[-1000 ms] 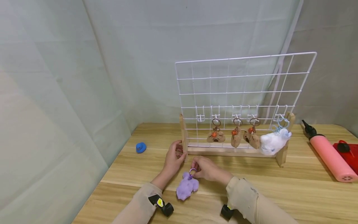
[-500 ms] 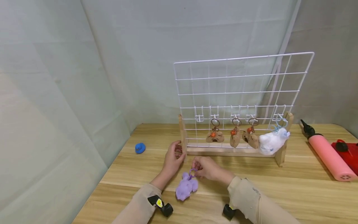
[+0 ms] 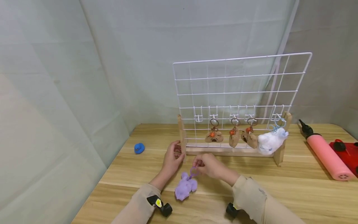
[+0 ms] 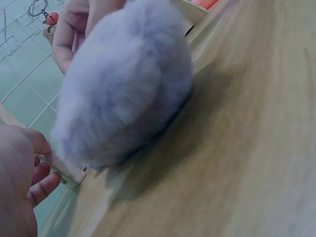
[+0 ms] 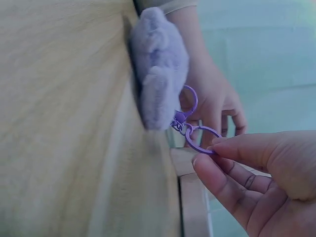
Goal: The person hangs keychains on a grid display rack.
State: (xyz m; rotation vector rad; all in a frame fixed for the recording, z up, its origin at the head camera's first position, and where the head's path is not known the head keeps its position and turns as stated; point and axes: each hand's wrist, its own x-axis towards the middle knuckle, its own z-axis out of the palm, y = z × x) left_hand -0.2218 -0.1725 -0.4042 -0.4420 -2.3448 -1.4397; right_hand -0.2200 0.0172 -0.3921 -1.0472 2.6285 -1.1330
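A purple plush keychain [image 3: 185, 186] lies on the wooden table in front of the rack. My right hand [image 3: 209, 165] pinches its purple ring [image 5: 197, 147] between thumb and fingertips. In the left wrist view the plush [image 4: 123, 84] fills the middle and covers part of the right hand. My left hand [image 3: 171, 157] holds the left wooden post [image 3: 182, 133] of the white wire grid rack [image 3: 237, 92] near its foot, thumb in front; some fingertips are hidden. Brown plush keychains [image 3: 214, 137] and a white plush keychain [image 3: 271, 141] hang from its hooks.
The leftmost hook [image 3: 198, 118] bears no keychain. A small blue rubber duck [image 3: 139, 148] sits left of the rack. On the right lie a pink hand pump [image 3: 328, 157] with a black nozzle and a red object [image 3: 346, 152] with black round parts, cut off by the frame.
My right hand has shifted slightly right and up, and the ring stands a little higher. The plush and my left hand have hardly moved; the head view has turned slightly.
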